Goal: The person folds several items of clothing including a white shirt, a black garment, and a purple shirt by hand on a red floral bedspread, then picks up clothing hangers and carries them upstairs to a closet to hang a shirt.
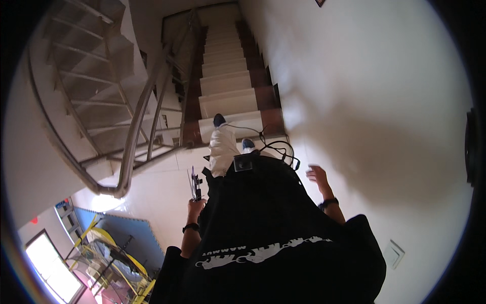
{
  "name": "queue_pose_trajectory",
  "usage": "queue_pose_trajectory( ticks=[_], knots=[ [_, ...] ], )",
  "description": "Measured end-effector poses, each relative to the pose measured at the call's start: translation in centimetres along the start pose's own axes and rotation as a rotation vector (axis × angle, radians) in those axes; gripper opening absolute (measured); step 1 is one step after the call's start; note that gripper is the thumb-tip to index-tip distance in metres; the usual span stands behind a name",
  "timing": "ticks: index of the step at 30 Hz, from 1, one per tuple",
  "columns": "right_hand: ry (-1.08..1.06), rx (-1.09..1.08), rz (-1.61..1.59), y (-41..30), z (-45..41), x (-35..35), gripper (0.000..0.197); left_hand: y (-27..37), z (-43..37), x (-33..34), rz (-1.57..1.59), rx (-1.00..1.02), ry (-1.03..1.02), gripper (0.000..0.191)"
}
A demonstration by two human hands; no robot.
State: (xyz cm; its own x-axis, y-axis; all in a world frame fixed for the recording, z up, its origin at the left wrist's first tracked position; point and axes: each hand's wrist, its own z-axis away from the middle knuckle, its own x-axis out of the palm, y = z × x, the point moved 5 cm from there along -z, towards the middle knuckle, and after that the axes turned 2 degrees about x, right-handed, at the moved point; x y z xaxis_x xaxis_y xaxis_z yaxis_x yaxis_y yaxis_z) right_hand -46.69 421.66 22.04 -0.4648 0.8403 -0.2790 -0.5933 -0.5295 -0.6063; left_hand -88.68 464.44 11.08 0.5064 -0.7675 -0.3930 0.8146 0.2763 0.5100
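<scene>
My left hand [195, 208] hangs by my left side, closed around a small bundle of thin, dark objects [196, 187]. They stick out past the fingers, and I cannot tell exactly what they are. On the other side, my right hand [318, 175] is held out near the white wall [357, 125]. It holds nothing, and its fingers are slightly apart and blurred. Before me runs a staircase [228, 103] with pale treads and dark red side bands. One dark shoe [219, 120] is at its nearest step; the other shoe [248, 143] is just behind.
A metal handrail [131, 163] curves along the left, beside another flight of stairs [102, 83]. Black cables [283, 146] loop from a small device [243, 162] at my waist. Lower left are a blue mat [140, 230], a yellow-framed object [114, 258] and a bright window [53, 268].
</scene>
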Motion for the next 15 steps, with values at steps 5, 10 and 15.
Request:
queue_pose_trajectory(
  ticks=[5, 10, 15],
  knots=[
    [0.271, 0.168, 0.284, 5.5, -3.4, 0.3, 0.032, 7.0, -9.4, -1.6, 0.315, -0.254, 0.010, 0.026],
    [0.034, 0.152, 0.563, 1.0, -7.4, 10.2, 0.031, 13.8, -26.4, -6.7, 0.325, 0.087, -0.054, 0.036],
    [0.129, 0.061, 0.006, -12.1, -17.6, 13.4, 0.033, 23.1, -29.7, -6.4, 0.373, 0.311, 0.145, 0.032]
  ],
)
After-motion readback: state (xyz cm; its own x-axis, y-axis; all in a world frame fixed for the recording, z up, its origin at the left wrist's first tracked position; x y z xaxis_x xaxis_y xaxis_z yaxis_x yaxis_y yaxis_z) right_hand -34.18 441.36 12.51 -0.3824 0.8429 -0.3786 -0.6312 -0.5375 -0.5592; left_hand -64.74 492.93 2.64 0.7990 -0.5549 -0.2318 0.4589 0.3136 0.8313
